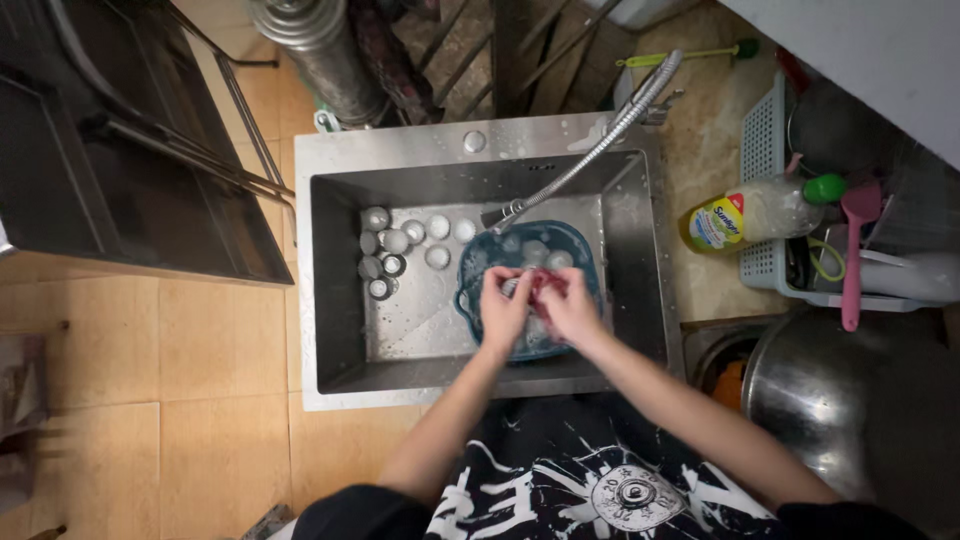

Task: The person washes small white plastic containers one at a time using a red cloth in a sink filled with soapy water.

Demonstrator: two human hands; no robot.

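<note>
Over blue basin (580,245), both hands, w/ cup (512,287).

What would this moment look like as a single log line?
left hand: holds small cup | right hand: scrubs it with red sponge | over blue basin | in steel sink

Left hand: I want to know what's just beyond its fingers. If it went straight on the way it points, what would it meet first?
Probably the small cups in the blue basin just beyond the left hand; depth is unclear.

Left hand (503,310) and right hand (568,308) touching, fingers curled
</note>
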